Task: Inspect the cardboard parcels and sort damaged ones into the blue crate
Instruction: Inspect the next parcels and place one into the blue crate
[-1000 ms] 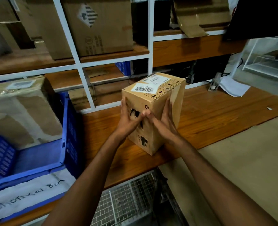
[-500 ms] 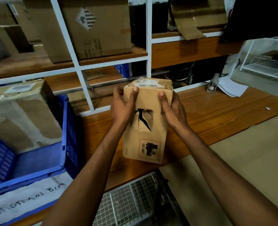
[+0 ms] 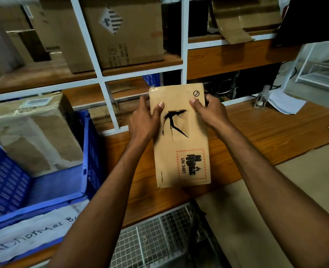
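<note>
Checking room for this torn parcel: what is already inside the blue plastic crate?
One large brown cardboard box with scuffed, peeling faces and a white label on top sits at the blue plastic crate's far side. Bare blue floor shows in front. Anything under the box is covered.

White-framed wooden shelving (image 3: 237,57) rises behind a wooden worktop (image 3: 275,136), dimly lit.

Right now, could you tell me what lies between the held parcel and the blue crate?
In the head view, only the left hand, gripping the parcel, and bare wooden bench before the blue crate.
</note>
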